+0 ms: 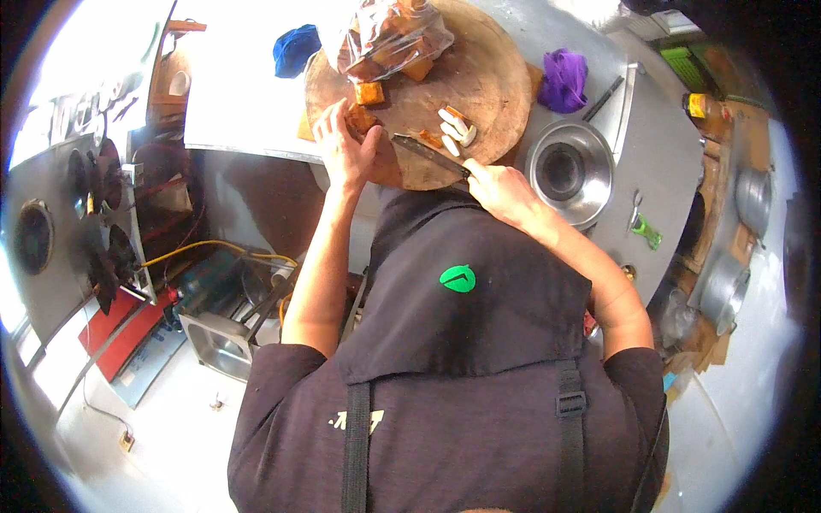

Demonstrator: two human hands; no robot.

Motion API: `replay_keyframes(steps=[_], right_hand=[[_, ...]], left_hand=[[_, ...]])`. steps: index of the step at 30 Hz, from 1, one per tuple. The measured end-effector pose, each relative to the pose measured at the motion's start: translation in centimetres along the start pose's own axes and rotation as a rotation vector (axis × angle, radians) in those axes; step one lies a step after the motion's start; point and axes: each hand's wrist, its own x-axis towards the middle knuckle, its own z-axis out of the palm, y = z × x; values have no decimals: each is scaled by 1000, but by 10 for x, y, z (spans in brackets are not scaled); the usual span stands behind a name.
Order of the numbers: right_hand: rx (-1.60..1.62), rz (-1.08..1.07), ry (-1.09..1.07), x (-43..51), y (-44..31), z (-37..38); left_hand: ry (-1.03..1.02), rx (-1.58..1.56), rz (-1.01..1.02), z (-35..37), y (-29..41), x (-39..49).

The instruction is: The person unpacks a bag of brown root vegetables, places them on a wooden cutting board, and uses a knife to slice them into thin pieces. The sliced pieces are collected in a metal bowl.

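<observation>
A round wooden chopping block [478, 70] lies before me. My right hand [503, 192] grips the handle of a knife [431, 152], whose blade points left across the block's near part. At the block's left side my left hand [346, 144] rests its fingers on an orange-brown block of food [360, 120], possibly tofu. Another such piece [369, 93] sits just beyond it. Several pale strips with orange edges [457, 131] lie in a small group beyond the knife, and a small orange-brown piece [430, 137] is beside the blade. More blocks fill a clear plastic bag [397, 42] at the far side.
A steel bowl [569, 173] stands right of the block, with a purple mesh bundle [563, 80] behind it. A blue cloth-like bundle [296, 50] is at the back left. Farther right lies a green-handled utensil [644, 229]. A steel sink basin [221, 343] is low at left.
</observation>
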Motion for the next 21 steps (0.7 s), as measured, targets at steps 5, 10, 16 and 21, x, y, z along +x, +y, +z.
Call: replay_keyframes(steps=[5, 10, 16, 21], right_hand=[[-103, 180, 75, 8, 14, -17], [-118, 73, 69, 19, -7, -41], [-250, 64, -80, 44, -39, -20], [-386, -426, 340, 66, -24, -14]], left_hand=[[-191, -168, -63, 8, 26, -13], [-232, -151, -14, 19, 70, -47], [-228, -224, -37, 16, 61, -47], [-200, -276, -24, 17, 56, -51]])
